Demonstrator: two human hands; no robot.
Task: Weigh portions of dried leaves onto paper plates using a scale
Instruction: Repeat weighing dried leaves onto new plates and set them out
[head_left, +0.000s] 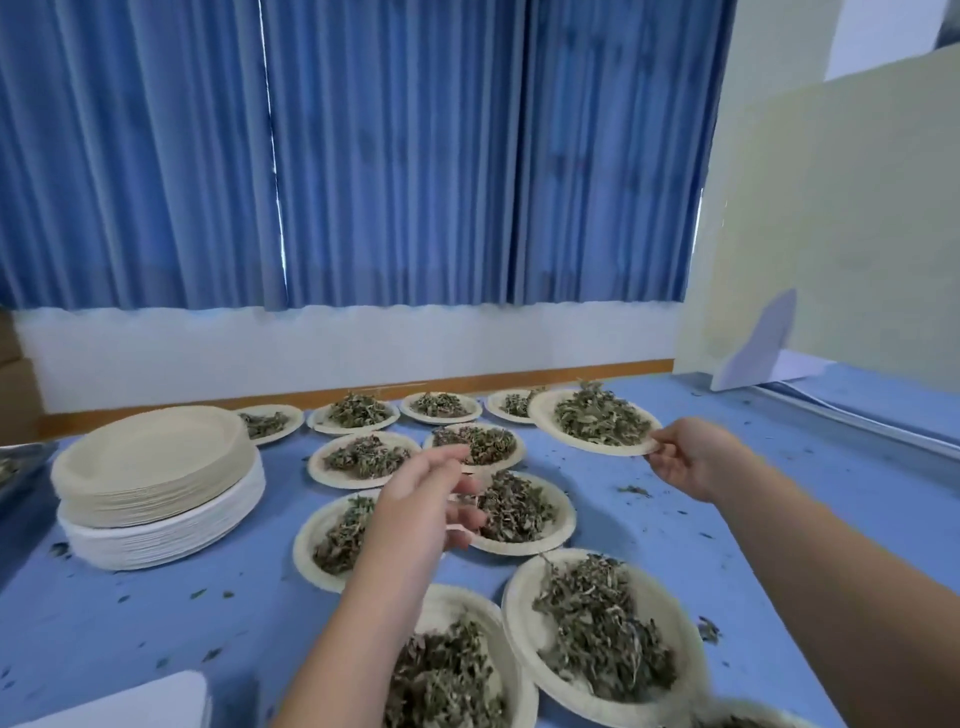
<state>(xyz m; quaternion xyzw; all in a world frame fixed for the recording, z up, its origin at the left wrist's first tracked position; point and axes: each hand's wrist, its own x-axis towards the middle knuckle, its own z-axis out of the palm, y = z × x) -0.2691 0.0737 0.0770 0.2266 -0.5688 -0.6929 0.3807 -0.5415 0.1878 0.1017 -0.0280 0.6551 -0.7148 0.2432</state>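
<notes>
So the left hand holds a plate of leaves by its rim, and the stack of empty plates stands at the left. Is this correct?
Not quite: the head view shows the right hand holding the plate of leaves by its rim, while the left hand hovers open. The stack of empty plates does stand at the left.

**Item: one view, head-worn, wide-angle.**
- We look forward and down over the blue table (753, 545) from close above its near side.
- Our forearms enter at the lower edge. The left hand (415, 499) sits at frame centre. The right hand (691, 457), at full reach, holds the raised plate (543, 413) right of centre.
- The nearest leaf plate (511, 597) looms large at the bottom; the far plates show small at mid-height.
- Blue curtains (363, 156) fill the upper half.
</notes>
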